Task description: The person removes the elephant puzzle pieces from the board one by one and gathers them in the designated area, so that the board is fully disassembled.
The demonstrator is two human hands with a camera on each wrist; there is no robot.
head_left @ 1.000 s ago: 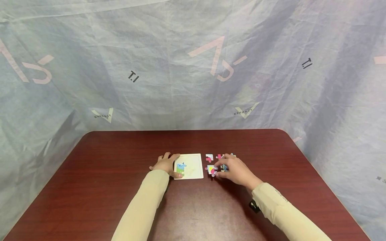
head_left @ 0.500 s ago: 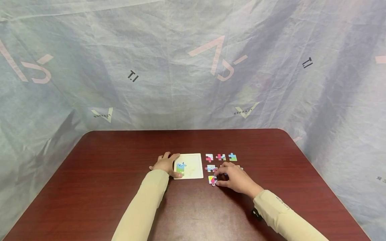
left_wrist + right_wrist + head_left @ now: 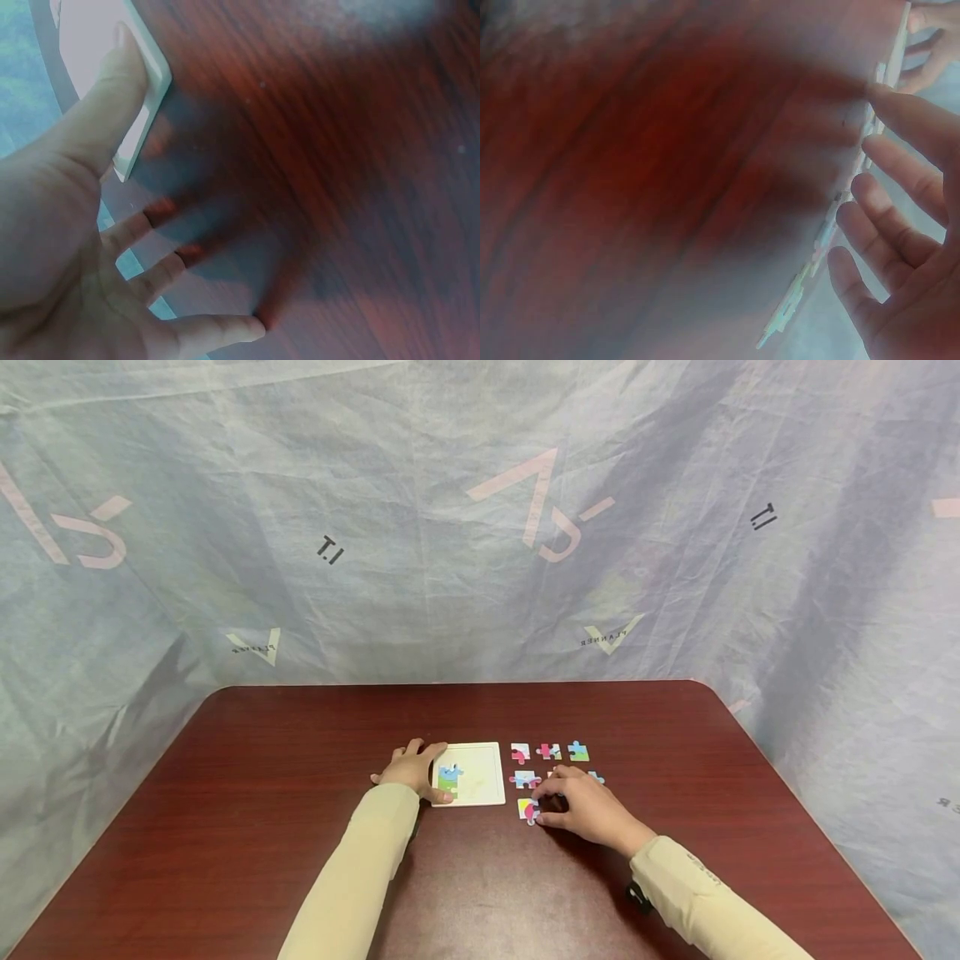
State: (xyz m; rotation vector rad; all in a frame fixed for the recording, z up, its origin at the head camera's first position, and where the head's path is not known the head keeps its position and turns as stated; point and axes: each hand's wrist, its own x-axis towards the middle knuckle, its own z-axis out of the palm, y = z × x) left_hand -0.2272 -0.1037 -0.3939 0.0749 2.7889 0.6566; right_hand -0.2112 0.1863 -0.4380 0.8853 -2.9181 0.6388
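My left hand (image 3: 408, 771) lies spread at the left side of a pale square puzzle tray (image 3: 491, 777). Its thumb presses on the tray's near left corner, seen also in the left wrist view, where the other fingers (image 3: 157, 277) are spread apart. A few joined blue and green pieces (image 3: 450, 774) sit inside the tray's left part. At the front of the loose pieces, my right hand (image 3: 581, 802) pinches a yellow and pink puzzle piece (image 3: 527, 810) by its right side, with thumb and index finger low at the table.
Several loose puzzle pieces stand in rows right of the tray, among them a white and pink piece (image 3: 521, 752), a pink piece (image 3: 549, 752) and a blue and green piece (image 3: 577, 751). My right hand partly covers the middle row. A grey cloth (image 3: 435, 527) hangs behind the red-brown table (image 3: 337, 718).
My right hand has brought the yellow and pink piece toward me, from over the middle row to a spot in front of it. The left hand and tray have stayed put.
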